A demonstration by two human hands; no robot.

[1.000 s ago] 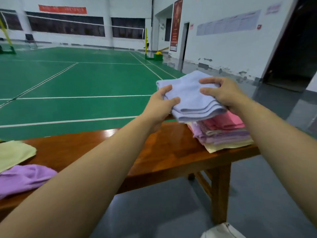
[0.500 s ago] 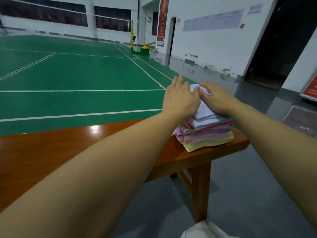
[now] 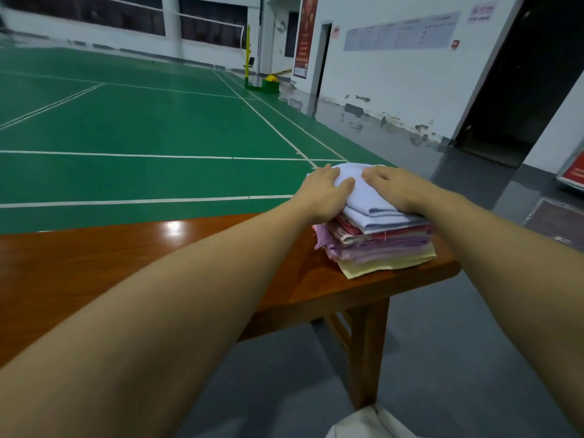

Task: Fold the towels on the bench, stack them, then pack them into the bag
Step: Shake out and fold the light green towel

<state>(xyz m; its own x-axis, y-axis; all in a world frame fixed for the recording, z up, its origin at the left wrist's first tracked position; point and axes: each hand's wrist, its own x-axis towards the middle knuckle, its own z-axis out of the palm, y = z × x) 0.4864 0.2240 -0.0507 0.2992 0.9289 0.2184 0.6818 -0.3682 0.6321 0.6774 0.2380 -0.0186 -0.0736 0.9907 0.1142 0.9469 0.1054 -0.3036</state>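
Both hands lie flat on top of a stack of folded towels [image 3: 379, 245]. Left hand [image 3: 325, 196] is palm down w/ fingers straight and slightly spread, pressing the left side of the top towel, a pale blue one [image 3: 363, 200]. Right hand [image 3: 396, 188] is also palm down, fingers straight and reaching toward the left hand; fingertips of the two are near each other but apart, w/ blue cloth showing between them. Neither hand curls round anything.

Under the hands the stack runs, top to bottom: pale blue, red/pink layers, purple layers, then a pale yellow towel [image 3: 388, 265] at the base. Edges are uneven on the side nearest the left wrist. Stack sits at the far right end of a glossy brown wooden bench [image 3: 126, 263], close to its corner, below and in front of the right forearm.

Below the right forearm, at bottom edge of view, a bit of whitish fabric [image 3: 369, 422] shows on the grey floor beside the bench leg [image 3: 366, 352]; can't tell what it is. Beyond the hands: green court floor [image 3: 142, 128] w/ white lines, white wall to the right.
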